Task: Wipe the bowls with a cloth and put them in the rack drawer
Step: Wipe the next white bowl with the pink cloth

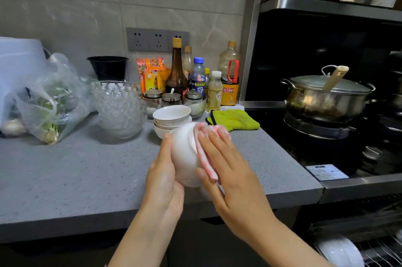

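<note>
A white bowl (185, 153) is held above the grey counter, its base turned to the right. My left hand (163, 181) grips it from the left and below. Flat against the bowl's base, my right hand (226, 168) presses a pink-and-white striped cloth (205, 157) with straight fingers. Behind them stands a stack of white bowls (171, 120) on the counter. The wire rack drawer (378, 251) is pulled out at the lower right, with a white bowl (341, 252) lying in it.
A stack of glass bowls (118, 105) and a plastic bag of greens (46, 101) sit to the left. Sauce bottles (177, 70) and spice jars line the wall. A green cloth (233, 119) lies by the stove, where a steel pot (326, 97) stands.
</note>
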`<state>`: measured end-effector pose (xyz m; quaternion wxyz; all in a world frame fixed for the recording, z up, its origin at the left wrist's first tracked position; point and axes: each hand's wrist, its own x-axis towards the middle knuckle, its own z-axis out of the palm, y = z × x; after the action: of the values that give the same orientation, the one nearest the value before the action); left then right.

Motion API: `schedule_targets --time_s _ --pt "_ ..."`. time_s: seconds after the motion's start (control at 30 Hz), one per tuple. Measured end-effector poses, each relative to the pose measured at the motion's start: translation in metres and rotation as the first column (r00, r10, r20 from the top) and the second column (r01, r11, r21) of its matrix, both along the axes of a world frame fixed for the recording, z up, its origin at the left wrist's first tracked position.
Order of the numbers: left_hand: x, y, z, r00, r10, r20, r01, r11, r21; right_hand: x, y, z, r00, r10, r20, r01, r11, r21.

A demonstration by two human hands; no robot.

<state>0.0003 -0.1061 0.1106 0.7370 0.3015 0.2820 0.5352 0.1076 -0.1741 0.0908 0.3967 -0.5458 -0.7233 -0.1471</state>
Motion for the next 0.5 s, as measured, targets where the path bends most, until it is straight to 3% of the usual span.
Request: schedule_targets --time_s 0.13,0.33,0.5 --pt "0.001 -0.001 0.0 0.998 0.054 -0.013 -0.054 0.998 0.009 -0.01 -0.006 -0.005 0.996 0.009 0.083 -0.013 0.999 0.041" --pt "0.004 -0.003 0.006 0.996 0.083 -0.027 -0.081 0.994 0.069 0.005 0.0 0.016 0.98 -0.122 0.158 0.107 0.989 0.102" --pt "0.006 -0.002 0.008 0.994 0.1 -0.032 -0.099 0.995 0.03 -0.003 -0.011 0.007 0.993 0.001 0.122 -0.01 0.998 0.068"
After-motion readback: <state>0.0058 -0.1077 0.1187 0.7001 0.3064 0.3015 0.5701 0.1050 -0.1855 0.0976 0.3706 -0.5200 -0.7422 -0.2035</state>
